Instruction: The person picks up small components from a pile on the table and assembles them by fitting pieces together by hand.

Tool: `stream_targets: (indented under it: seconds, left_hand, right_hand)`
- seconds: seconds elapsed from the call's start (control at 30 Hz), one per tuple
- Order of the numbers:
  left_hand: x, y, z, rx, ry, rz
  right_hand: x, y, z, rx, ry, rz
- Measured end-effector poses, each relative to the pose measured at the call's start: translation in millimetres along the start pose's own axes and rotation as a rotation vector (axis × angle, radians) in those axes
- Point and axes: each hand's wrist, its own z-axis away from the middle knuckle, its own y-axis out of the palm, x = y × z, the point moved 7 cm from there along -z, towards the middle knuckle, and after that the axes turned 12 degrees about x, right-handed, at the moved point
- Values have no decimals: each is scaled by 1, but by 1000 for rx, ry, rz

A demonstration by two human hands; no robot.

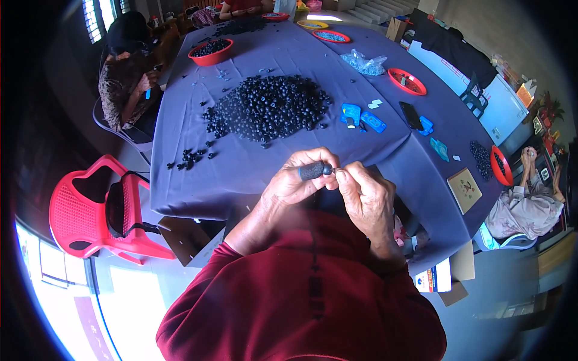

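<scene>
Just in front of the table's near edge, my two hands meet above my lap. My left hand (292, 180) is closed, with a small black round part (327, 169) pinched at its fingertips. A dark sleeve (311, 171) wraps one of its fingers. My right hand (366, 195) is closed in a pinch right beside that part; something thin and tiny may be between its fingertips, too small to name. Beyond my hands lies a large pile of similar black parts (271, 108) on the blue-grey tablecloth (198, 144), with a few loose ones (191, 157) at its near left.
A red bowl (212, 57) of black parts stands far left. Rightward lie blue packets (364, 117), a dark phone (411, 114), a red tray (407, 82), a clear bag (364, 62) and a box lid (464, 190). Other people sit around; a red chair (90, 204) stands left.
</scene>
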Motion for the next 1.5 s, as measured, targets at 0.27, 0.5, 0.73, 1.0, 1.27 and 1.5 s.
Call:
stream_targets:
  seconds: [0.27,0.5,0.73,1.0,1.27,1.5]
  left_hand:
    - [1,0,0,0,-11,60]
    - [2,-1,0,-6,-9,42]
    - [2,-3,0,-17,-16,38]
    - [3,-4,1,-33,-29,16]
    - [5,-6,0,-45,-68,17]
    - [4,-8,3,-100,-112,92]
  right_hand:
    - [-2,3,1,74,34,120]
    - [-5,6,1,71,35,111]
    - [-7,5,1,-8,-3,81]
    - [-5,3,1,-18,-17,95]
    - [-5,1,-1,47,12,86]
    - [-6,9,-2,167,31,108]
